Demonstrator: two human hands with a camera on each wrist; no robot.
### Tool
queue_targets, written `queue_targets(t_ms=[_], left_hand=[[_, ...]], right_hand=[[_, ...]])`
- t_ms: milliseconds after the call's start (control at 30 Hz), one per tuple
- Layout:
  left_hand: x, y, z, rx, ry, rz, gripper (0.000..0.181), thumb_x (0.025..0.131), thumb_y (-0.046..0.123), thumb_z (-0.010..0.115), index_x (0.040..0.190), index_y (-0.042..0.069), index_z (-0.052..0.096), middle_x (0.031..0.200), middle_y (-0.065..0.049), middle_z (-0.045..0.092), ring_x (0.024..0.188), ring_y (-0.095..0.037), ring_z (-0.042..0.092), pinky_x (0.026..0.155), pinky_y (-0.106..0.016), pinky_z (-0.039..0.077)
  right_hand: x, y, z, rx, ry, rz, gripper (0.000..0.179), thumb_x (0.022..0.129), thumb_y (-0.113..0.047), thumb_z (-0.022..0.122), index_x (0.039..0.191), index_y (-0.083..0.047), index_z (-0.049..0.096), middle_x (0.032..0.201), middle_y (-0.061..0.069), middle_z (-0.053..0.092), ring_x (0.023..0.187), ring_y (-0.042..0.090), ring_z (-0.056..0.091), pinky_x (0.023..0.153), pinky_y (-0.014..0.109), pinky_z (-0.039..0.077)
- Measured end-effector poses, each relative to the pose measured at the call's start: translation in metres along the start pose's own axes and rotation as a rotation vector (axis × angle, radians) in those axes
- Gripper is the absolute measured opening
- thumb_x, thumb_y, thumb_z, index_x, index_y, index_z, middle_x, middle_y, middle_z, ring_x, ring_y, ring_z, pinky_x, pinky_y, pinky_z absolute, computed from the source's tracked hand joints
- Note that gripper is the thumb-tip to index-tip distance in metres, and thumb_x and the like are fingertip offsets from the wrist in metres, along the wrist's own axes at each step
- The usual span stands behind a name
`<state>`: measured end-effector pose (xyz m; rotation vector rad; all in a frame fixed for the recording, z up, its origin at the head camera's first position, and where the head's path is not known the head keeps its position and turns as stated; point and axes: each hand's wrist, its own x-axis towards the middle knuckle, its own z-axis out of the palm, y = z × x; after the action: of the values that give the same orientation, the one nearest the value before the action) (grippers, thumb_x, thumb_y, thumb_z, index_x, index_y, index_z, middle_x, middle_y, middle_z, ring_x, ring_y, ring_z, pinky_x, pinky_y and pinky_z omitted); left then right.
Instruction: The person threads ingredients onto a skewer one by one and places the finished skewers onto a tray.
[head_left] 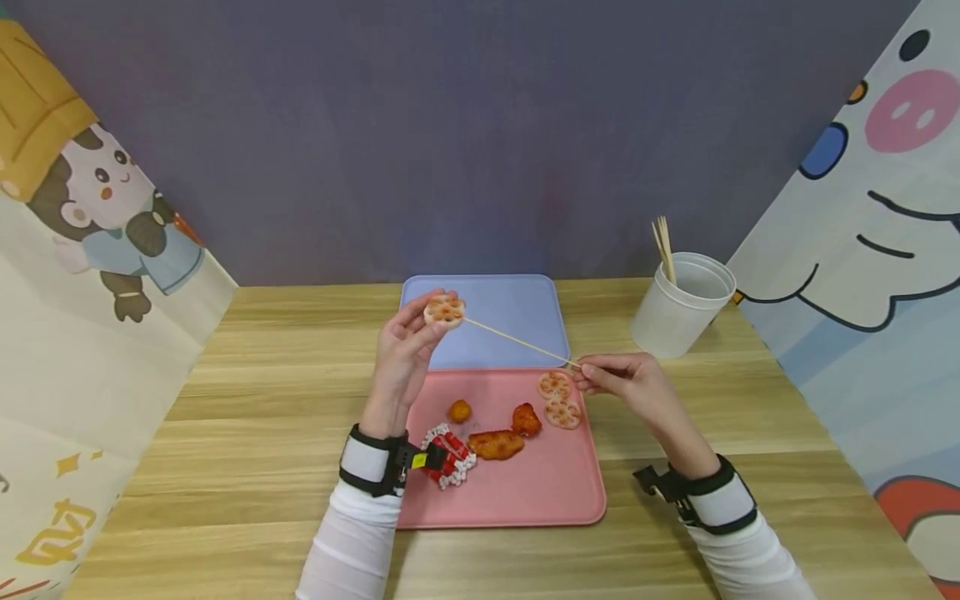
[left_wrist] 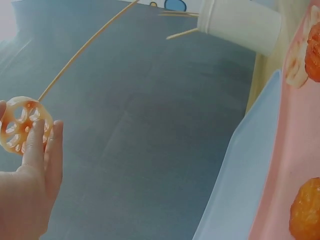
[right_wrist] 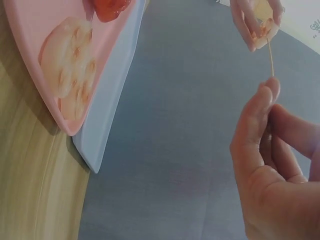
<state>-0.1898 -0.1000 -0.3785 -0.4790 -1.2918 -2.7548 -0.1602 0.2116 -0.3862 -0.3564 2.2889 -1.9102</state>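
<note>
Above the blue tray, my left hand [head_left: 405, 342] pinches a lotus root slice [head_left: 445, 311] by its edge, thumb on one side and fingers on the other. A thin wooden skewer [head_left: 517, 339] runs from that slice's rim to my right hand [head_left: 626, 379]. The right thumb and fingers pinch the skewer's other end, over the pink tray's far right corner. In the left wrist view the skewer [left_wrist: 82, 50] meets the edge of the slice [left_wrist: 25, 125]; how deep its tip goes in is hidden. Two more lotus root slices [head_left: 562, 412] lie close to the right hand.
The pink tray [head_left: 525, 500] also holds a chicken wing [head_left: 497, 445], a red-brown fried piece [head_left: 527, 420], a small round ball [head_left: 460, 411] and a red-and-white item [head_left: 450, 457]. Behind it lies the blue tray [head_left: 495, 292]. A white bucket [head_left: 671, 317] with several skewers [head_left: 663, 248] stands right.
</note>
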Motion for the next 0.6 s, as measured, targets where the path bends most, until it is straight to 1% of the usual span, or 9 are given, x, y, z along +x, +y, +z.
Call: queue_targets(t_ms=[200,333,433,533,600], left_hand=[[-0.0006,-0.0019,0.0003,-0.016,-0.021,0.009,0.042,0.087,-0.013,0.052,0.129,-0.012,0.047,0.12,-0.014,0.063,0.11,-0.022,0.061,0.091,-0.026,0.051],[-0.001,-0.0017,-0.0008,0.022,-0.031,0.009,0.042,0.086,-0.014,0.052,0.129,-0.009,0.05,0.121,-0.014,0.062,0.111,-0.022,0.061,0.091,-0.026,0.052],[-0.0008,-0.0016,-0.0015,0.05,-0.03,0.007,0.043,0.086,-0.015,0.053,0.128,-0.008,0.052,0.121,-0.013,0.062,0.111,-0.022,0.06,0.09,-0.026,0.052],[-0.0004,-0.0021,-0.0015,0.055,-0.034,0.005,0.044,0.085,-0.016,0.053,0.129,-0.008,0.052,0.121,-0.014,0.062,0.111,-0.022,0.06,0.09,-0.027,0.052],[-0.0005,-0.0028,-0.001,0.048,-0.033,0.006,0.044,0.085,-0.016,0.053,0.128,-0.009,0.051,0.121,-0.014,0.062,0.11,-0.022,0.061,0.09,-0.027,0.052]], right_hand=[[0.0009,0.0005,0.0004,0.003,0.004,0.002,0.032,0.094,-0.003,0.056,0.113,0.022,0.056,0.082,-0.006,0.073,0.079,0.012,0.071,0.075,0.035,0.058],[-0.0002,-0.0021,0.0008,-0.012,0.031,0.017,0.031,0.093,-0.003,0.057,0.112,0.022,0.057,0.081,-0.003,0.074,0.076,0.01,0.071,0.073,0.034,0.058],[-0.0017,-0.0044,0.0005,-0.029,0.048,0.021,0.031,0.092,-0.002,0.058,0.112,0.021,0.058,0.082,0.001,0.074,0.075,0.009,0.07,0.072,0.034,0.058],[-0.0029,-0.0066,0.0008,-0.047,0.058,0.016,0.029,0.092,-0.003,0.058,0.111,0.02,0.059,0.083,0.005,0.074,0.074,0.01,0.07,0.072,0.035,0.058],[-0.0033,-0.0074,0.0008,-0.06,0.064,0.019,0.029,0.092,-0.003,0.058,0.11,0.02,0.06,0.082,0.004,0.074,0.074,0.009,0.07,0.072,0.035,0.058]])
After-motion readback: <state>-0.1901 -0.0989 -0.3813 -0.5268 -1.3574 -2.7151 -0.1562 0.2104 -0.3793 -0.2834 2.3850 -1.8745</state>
